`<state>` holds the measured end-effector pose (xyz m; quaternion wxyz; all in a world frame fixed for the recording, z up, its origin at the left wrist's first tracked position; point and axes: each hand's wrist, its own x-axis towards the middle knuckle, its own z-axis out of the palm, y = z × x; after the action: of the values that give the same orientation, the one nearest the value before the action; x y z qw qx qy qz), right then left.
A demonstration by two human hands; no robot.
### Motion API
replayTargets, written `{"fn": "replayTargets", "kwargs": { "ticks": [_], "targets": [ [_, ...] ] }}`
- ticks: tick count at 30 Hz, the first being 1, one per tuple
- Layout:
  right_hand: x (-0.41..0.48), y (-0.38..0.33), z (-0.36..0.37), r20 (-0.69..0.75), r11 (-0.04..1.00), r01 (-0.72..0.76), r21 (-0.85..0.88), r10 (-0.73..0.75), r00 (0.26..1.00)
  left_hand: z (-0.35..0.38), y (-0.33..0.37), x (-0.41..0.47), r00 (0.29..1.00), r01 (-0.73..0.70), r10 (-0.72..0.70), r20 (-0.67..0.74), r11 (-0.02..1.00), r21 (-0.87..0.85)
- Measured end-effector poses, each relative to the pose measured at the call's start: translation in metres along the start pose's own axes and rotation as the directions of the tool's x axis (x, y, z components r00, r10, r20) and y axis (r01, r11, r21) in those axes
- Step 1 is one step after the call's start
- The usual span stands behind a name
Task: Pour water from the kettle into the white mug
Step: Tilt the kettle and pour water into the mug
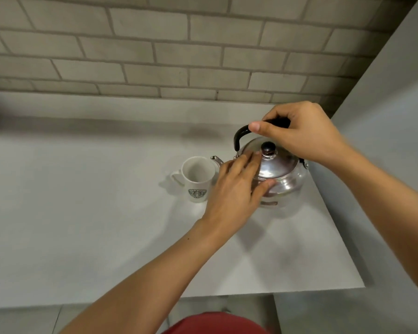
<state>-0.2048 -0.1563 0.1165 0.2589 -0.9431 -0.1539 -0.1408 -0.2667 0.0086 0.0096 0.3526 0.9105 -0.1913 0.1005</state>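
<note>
Nearest, the left hand (pixel 237 186) rests flat on the shiny steel kettle (pixel 282 174) lid while the right hand (pixel 299 133) grips its black handle (pixel 240 135); steady the lid, tipping slowly toward the empty white ceramic mug (pixel 197 178) just beside the spout on the pale grey desk (pixel 106 213).

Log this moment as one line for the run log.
right hand grips kettle handle | left hand on lid | white mug upright, looks empty

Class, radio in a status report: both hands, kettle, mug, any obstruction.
Right hand gripping black handle. Left hand flat on shiny steel kettle. White logo mug upright, looks empty. Path clear.
</note>
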Motion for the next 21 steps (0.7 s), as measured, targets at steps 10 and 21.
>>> {"fn": "replayTargets", "kwargs": {
  "ticks": [10, 21],
  "targets": [
    [0.025, -0.023, 0.0, 0.144, 0.982, 0.099, -0.161, -0.076, 0.987, 0.017, -0.004, 0.008, 0.997, 0.069, -0.075, -0.031, 0.982, -0.178],
    [0.043, -0.041, -0.008, 0.257, 0.949, 0.242, -0.203, -0.187, 0.948, 0.02, 0.0, 0.013, 0.991, 0.091, -0.116, -0.071, 0.954, -0.286]
  ]
}}
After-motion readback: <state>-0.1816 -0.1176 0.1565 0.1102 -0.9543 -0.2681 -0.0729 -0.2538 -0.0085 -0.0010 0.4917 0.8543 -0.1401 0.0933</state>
